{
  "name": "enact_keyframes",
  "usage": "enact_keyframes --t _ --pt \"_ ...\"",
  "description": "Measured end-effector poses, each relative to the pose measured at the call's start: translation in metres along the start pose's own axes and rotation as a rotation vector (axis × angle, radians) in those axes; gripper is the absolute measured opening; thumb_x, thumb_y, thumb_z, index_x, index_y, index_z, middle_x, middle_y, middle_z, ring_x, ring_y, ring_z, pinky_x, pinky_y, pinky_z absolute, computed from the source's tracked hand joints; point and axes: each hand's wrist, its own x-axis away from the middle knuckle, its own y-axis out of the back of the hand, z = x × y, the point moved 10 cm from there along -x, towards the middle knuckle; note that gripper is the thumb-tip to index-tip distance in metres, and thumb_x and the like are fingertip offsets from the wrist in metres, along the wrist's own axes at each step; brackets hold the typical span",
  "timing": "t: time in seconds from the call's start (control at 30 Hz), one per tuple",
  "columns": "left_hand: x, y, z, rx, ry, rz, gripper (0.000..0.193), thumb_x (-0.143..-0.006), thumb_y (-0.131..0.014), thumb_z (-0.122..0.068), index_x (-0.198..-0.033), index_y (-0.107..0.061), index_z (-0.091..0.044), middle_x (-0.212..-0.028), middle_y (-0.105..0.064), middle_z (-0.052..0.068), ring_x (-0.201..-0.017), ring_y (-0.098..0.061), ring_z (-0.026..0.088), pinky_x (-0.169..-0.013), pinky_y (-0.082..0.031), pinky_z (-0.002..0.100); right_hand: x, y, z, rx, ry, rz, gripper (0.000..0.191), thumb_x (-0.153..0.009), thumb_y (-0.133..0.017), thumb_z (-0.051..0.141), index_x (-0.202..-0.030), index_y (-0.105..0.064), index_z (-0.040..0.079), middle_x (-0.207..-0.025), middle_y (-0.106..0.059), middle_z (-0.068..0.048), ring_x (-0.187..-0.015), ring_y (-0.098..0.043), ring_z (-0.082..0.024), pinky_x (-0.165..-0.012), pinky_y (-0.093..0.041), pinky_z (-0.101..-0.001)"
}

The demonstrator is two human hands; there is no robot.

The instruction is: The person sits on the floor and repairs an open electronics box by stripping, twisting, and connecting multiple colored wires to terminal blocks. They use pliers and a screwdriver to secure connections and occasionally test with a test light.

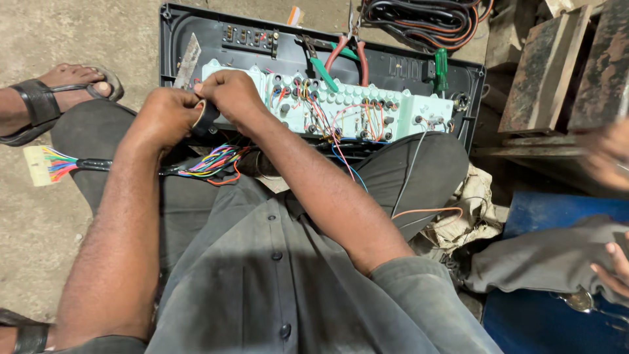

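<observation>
At the far left I see a pale connector block (37, 165) lying on the concrete floor (78, 33), with its sheathed harness running right into a fan of coloured wires (213, 162) across my lap. If that harness is tugged, I judge the block could drag along the grit, or a loose wire end could pull free.

My left hand (164, 115) is closed around a roll of black tape (205, 117), held just in front of the panel's near edge. My right hand (232, 95) is pressed against the same roll, fingertips pinched at its upper rim; I cannot tell whether they grip a free tape end. A slip here could let the tape fold onto itself, or drop the roll among the wires.

To the right, the pale green circuit back (341, 108) sits in the black instrument housing (400, 65), touching my knees. Red-handled pliers (347, 49) and a green screwdriver (441, 69) lie on it; a knock of my elbow could slide them onto the thin soldered leads.
</observation>
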Motion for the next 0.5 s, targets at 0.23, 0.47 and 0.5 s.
enact_keyframes --t 0.23,0.47,0.5 --pt "0.044 -0.007 -0.088 -0.51 -0.633 -0.205 0.021 -0.085 -0.072 -0.012 -0.104 -0.077 -0.006 -0.094 -0.073 0.019 -0.086 -0.069 0.038 -0.075 -0.053 0.046 -0.009 0.016 -0.019 0.253 0.119 -0.097 0.025 -0.088 -0.074 0.018 -0.071 -0.068 0.0 -0.063 -0.066 -0.006 -0.058 -0.06 -0.012 -0.054 -0.048 -0.0331" --pt "0.034 0.043 -0.107 -0.322 -0.695 -0.338 0.019 -0.092 -0.068 -0.013 -0.108 -0.075 -0.005 -0.103 -0.072 0.019 -0.097 -0.07 0.037 -0.085 -0.055 0.045 -0.005 0.002 -0.057 -0.025 -0.245 0.14 0.016 -0.091 -0.07 0.01 -0.082 -0.067 -0.003 -0.066 -0.064 -0.011 -0.05 -0.058 -0.018 -0.046 -0.047 -0.0323" --pt "0.022 0.054 -0.109 -0.237 -0.66 -0.448 0.017 -0.095 -0.067 -0.014 -0.107 -0.074 -0.004 -0.104 -0.072 0.019 -0.098 -0.071 0.036 -0.086 -0.055 0.044 -0.003 0.01 -0.055 -0.078 -0.257 0.128 0.014 -0.091 -0.07 0.008 -0.085 -0.066 -0.004 -0.068 -0.065 -0.011 -0.052 -0.059 -0.017 -0.047 -0.05 -0.0318"
